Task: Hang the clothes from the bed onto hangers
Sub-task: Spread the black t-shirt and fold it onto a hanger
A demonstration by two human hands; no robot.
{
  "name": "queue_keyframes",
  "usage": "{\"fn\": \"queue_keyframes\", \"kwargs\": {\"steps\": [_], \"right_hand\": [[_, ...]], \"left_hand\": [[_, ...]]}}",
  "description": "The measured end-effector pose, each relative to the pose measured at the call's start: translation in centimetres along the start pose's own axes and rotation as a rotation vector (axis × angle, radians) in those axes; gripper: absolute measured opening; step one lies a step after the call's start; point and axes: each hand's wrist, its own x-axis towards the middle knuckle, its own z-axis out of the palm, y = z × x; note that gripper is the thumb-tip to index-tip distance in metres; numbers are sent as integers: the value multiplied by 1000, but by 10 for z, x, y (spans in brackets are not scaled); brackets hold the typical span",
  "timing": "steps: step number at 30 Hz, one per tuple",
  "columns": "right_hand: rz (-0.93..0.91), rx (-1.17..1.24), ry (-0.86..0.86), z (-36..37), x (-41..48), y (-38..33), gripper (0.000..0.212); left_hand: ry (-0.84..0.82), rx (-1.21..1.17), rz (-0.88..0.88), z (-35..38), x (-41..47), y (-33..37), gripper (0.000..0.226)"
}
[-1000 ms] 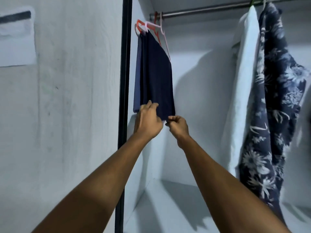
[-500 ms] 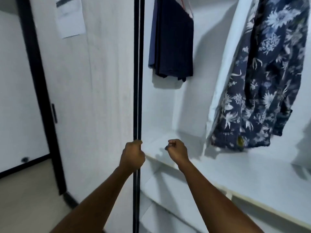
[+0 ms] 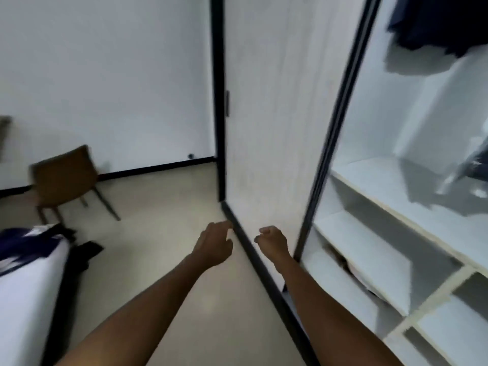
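Observation:
The bed [image 3: 23,294] with a white sheet shows at the lower left, with dark and navy-patterned clothes [image 3: 29,244] piled at its corner and spilling over the edge. A navy garment [image 3: 433,25] hangs in the open wardrobe at the top right. My left hand [image 3: 214,244] hovers over the floor, fingers loosely extended and holding nothing. My right hand [image 3: 272,241] hangs in front of the wardrobe door [image 3: 274,114] with fingers loosely curled, also holding nothing. No hanger is visible.
White wardrobe shelves [image 3: 390,196] fill the right side behind a black sliding-door frame [image 3: 332,143]. A brown chair [image 3: 66,175] stands by the far wall at the left. Beige floor [image 3: 169,217] lies between the bed and the wardrobe.
My hands let go of the hung navy garment and dropped low. The view swung left and down, away from the rail toward the floor, chair and bed.

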Motion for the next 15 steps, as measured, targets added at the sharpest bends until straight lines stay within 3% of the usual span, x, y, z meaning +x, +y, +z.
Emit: {"fn": "queue_keyframes", "kwargs": {"steps": [4, 9, 15], "right_hand": [[-98, -92, -217, 116, -36, -41, 23], [-239, -221, -443, 272, -94, -103, 28], [-377, -358, -636, 473, -160, -168, 25]], "left_hand": [[21, 28, -184, -39, -71, -95, 52], [45, -18, -449, -95, -164, -232, 60], [102, -35, -692, -178, -276, -394, 42]]}}
